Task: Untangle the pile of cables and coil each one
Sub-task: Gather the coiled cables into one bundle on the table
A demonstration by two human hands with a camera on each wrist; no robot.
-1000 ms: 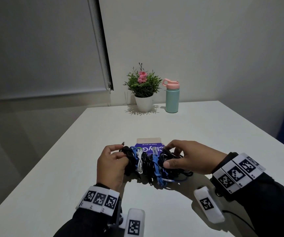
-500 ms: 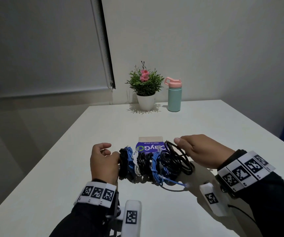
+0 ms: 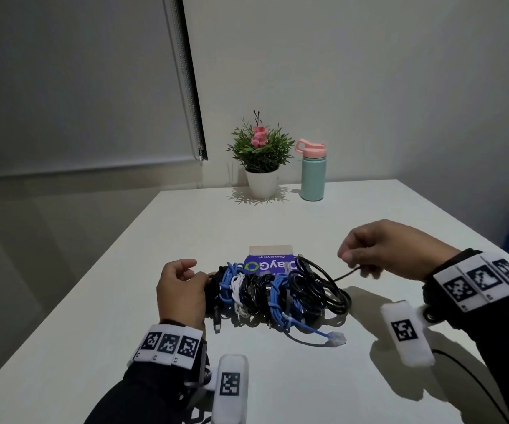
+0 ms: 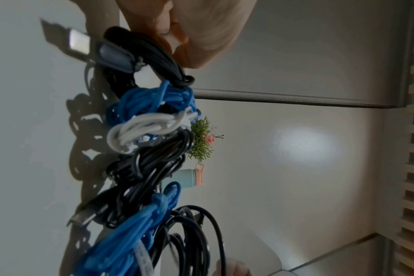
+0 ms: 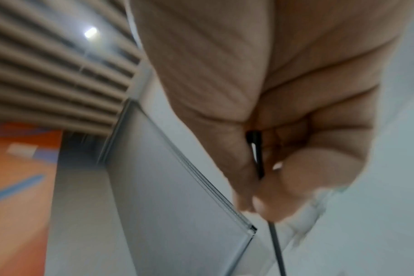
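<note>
A tangled pile of cables (image 3: 273, 293), black, blue and white, lies on the white table (image 3: 277, 221). My left hand (image 3: 183, 290) rests against the pile's left end, fingers curled onto a black bundle (image 4: 151, 54). Off to the right and raised, my right hand (image 3: 378, 252) pinches the end of a black cable (image 3: 343, 275), its plug (image 5: 256, 153) held between thumb and fingers. That cable runs taut back to a loose black loop (image 3: 326, 287) at the pile's right end. A blue cable with a clear plug (image 3: 334, 338) trails toward me.
A purple-printed card box (image 3: 270, 261) lies just behind the pile. At the table's far edge stand a potted plant (image 3: 261, 160) and a teal bottle with a pink lid (image 3: 313, 172). The table's left edge is near my left arm.
My right hand let go of the pile, took the black cable's end and drew it out to the right and up. My left hand shifted to the pile's left end.
</note>
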